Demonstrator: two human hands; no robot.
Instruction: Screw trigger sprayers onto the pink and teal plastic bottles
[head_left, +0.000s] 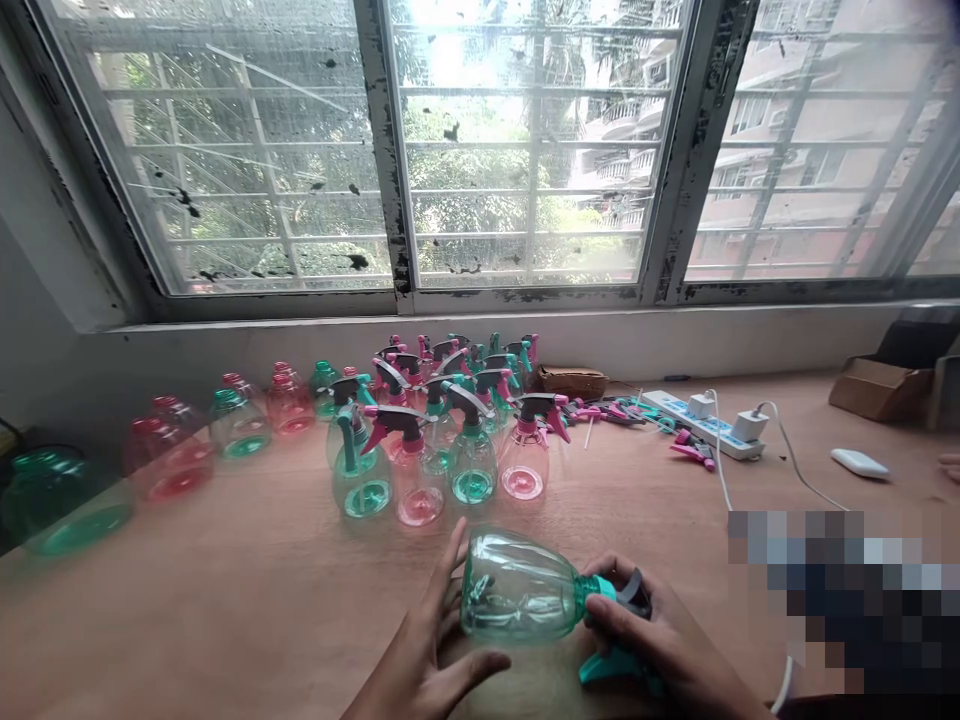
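A clear green spray bottle [519,588] lies on its side in the air above the table, its base toward the left. My right hand [645,620] is closed round the neck and the teal and black spray head [611,665], and its fingers hide part of the head. At the base end, my left hand [442,640] is open, thumb apart from the bottle and fingers spread behind and beside it. Whether those fingers touch the base I cannot tell. Beyond stand several assembled spray bottles [420,490] in pink and green.
Headless pink and green bottles [176,460] stand at the left. Loose spray heads [615,410] lie beside a power strip [705,425] with plugged-in white cables. A white case [860,464], an open cardboard box [881,385] and part of another hand [951,466] are at the right.
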